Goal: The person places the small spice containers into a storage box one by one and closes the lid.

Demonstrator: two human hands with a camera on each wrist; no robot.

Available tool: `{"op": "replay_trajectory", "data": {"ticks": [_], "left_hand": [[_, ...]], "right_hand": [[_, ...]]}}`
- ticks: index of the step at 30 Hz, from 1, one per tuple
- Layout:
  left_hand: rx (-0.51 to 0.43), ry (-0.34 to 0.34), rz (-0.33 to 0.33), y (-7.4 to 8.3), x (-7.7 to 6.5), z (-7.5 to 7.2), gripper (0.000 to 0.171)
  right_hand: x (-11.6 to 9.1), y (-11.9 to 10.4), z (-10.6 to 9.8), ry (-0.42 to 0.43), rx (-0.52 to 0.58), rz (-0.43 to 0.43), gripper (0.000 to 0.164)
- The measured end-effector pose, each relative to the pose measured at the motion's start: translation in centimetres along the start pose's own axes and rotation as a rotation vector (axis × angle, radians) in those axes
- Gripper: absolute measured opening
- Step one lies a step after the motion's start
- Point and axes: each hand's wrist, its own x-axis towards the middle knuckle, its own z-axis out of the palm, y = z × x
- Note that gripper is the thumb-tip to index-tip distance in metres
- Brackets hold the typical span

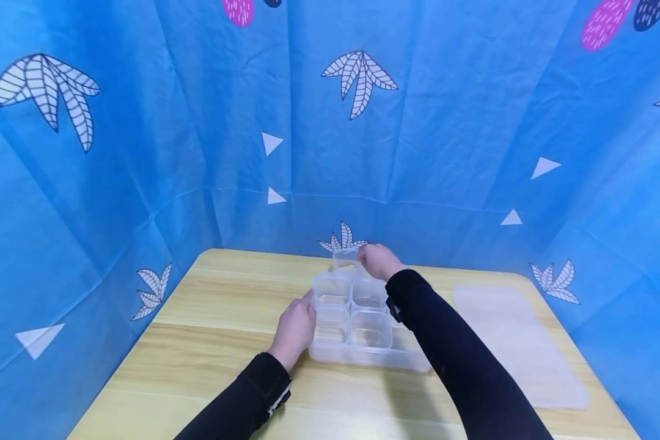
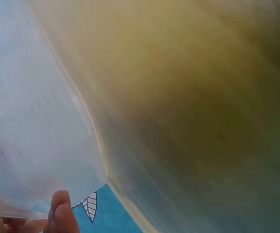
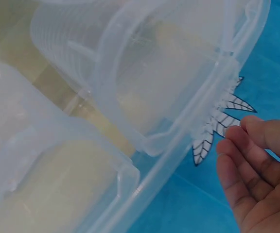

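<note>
A clear plastic box sits on the table with several small square clear cups inside. My left hand grips its left side wall, and in the left wrist view some fingers show at the wall's edge. A further clear cup is at the back, beside my right hand. From the right wrist, that hand's fingers are loosely bent with the thumb near them, just beyond the box rim; nothing shows between them. The right forearm hides part of the box's right side.
A flat translucent lid lies at the right of the wooden table. Blue patterned cloth hangs behind the table and at both sides.
</note>
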Motion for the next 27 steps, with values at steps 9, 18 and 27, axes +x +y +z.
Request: {"op": "replay_trajectory", "data": {"ticks": [9,18,27], "left_hand": [[0.007,-0.014,-0.018,0.1,0.0,0.0,0.043],[0.004,-0.014,-0.02,0.2,0.0,-0.1,0.043],[0.011,0.0,0.002,0.2,0.0,0.0,0.042]], "right_hand": [[0.7,0.4,1.8,-0.026,-0.018,0.025,0.038],[0.9,0.4,2.1,-0.05,-0.052,0.053,0.042],[1.4,-0.4,2.5,-0.066,-0.13,0.029,0.034]]}}
